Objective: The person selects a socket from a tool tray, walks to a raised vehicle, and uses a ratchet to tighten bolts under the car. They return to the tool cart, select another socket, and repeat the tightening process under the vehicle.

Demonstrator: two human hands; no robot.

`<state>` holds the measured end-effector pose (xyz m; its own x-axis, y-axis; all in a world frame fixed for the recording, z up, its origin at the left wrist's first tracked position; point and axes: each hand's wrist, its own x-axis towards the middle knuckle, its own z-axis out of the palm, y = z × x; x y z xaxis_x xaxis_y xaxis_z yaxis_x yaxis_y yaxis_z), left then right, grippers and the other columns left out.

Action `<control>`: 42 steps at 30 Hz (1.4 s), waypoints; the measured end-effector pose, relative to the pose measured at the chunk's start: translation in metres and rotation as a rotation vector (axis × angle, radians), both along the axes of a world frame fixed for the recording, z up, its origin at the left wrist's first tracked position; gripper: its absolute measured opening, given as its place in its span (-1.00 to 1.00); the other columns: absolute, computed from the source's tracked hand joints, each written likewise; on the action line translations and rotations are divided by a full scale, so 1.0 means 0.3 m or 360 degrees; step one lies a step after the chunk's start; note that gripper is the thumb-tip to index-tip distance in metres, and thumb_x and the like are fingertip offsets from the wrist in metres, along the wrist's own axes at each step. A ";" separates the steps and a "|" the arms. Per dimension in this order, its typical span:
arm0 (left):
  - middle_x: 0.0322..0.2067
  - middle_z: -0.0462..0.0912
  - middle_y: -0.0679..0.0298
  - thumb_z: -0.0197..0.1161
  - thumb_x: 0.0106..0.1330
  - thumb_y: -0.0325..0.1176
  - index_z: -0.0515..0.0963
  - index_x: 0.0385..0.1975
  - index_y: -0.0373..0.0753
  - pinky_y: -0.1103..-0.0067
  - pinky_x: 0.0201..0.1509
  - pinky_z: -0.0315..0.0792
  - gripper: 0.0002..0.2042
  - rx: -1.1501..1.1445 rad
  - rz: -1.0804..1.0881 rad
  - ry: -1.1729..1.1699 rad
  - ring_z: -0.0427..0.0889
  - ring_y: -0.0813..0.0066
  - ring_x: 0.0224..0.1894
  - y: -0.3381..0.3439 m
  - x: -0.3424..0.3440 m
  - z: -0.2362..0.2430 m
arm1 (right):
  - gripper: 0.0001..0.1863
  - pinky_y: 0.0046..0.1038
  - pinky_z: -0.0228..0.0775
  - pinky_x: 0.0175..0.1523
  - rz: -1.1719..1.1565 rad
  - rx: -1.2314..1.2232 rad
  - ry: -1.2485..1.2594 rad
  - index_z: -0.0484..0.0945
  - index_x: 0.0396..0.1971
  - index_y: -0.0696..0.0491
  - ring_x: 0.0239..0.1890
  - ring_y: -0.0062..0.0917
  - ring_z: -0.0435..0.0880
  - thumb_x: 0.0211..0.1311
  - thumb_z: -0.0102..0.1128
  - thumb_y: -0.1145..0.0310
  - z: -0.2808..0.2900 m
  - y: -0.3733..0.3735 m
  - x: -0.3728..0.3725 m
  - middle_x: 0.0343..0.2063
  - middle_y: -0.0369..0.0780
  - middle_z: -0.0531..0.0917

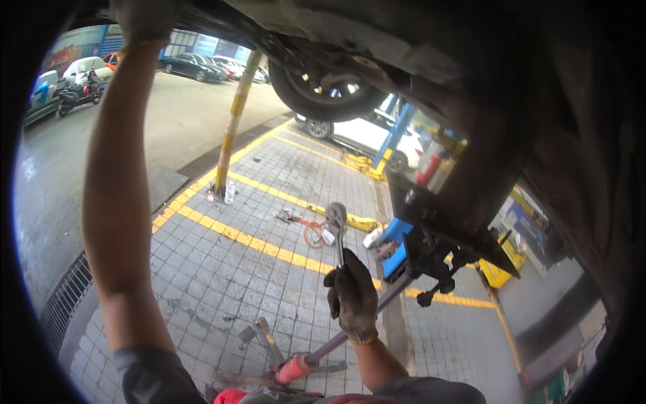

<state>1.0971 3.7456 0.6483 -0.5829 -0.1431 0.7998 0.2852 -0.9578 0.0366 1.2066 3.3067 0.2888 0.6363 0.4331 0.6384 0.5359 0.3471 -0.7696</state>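
Observation:
Overhead is the dark underside of a raised car [431, 47]. Against its upper left part reaches my left hand [145, 21], in a pale work glove; the fingers are cut off by the frame's top edge, so their grip is hidden. In front of my chest, my right hand [355, 299], in a dark, stained glove, is closed round the handle of a ratchet wrench [335, 219]. The wrench stands nearly upright, its round head uppermost and apart from the car. One wheel [286, 91] of the raised car hangs beyond it.
A tall jack with a red base [294, 369] slants up behind my right wrist. A yellow post [235, 124] stands ahead with a plastic bottle [230, 192] beside it. An orange hose [313, 234] lies on the tiles. A white car [363, 137] and blue lift post [398, 131] are farther off.

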 end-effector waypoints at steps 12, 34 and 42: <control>0.32 0.65 -0.08 0.17 0.68 -0.20 0.55 0.37 -0.23 0.15 0.42 0.48 -0.60 -0.0048 0.0086 0.0089 0.60 -0.15 0.34 -0.025 -0.055 -0.017 | -0.47 -0.65 0.18 -0.64 0.0126 -0.0009 0.0091 0.34 0.62 0.05 -0.70 -0.80 0.37 0.77 0.05 0.41 -0.001 0.018 -0.018 -0.19 -0.15 0.74; 0.35 0.58 -0.24 0.25 0.64 -0.09 0.47 0.48 -0.14 0.09 0.48 0.45 -0.49 0.0131 -0.0258 0.0138 0.60 -0.17 0.38 -0.055 -0.047 -0.106 | -0.49 -0.63 0.20 -0.64 0.0113 -0.0221 0.0262 0.38 0.60 0.01 -0.70 -0.77 0.39 0.76 0.08 0.39 -0.102 0.073 0.019 -0.21 -0.15 0.73; -0.05 0.79 0.18 0.32 0.58 -0.30 0.69 0.03 -0.14 0.31 -0.24 0.62 -0.84 -0.0632 -0.0640 0.1432 0.77 0.08 -0.21 -0.165 0.114 -1.396 | -0.52 -0.59 0.22 -0.59 0.0159 -0.0575 0.0510 0.42 0.55 0.06 -0.67 -0.74 0.42 0.76 0.10 0.35 -0.300 0.176 0.015 -0.21 -0.22 0.74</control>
<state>1.1315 3.6962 0.2296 0.3001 0.2947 0.9073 0.0280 -0.9534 0.3004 1.2111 3.3596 0.1986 0.7203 0.6595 0.2148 0.2301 0.0649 -0.9710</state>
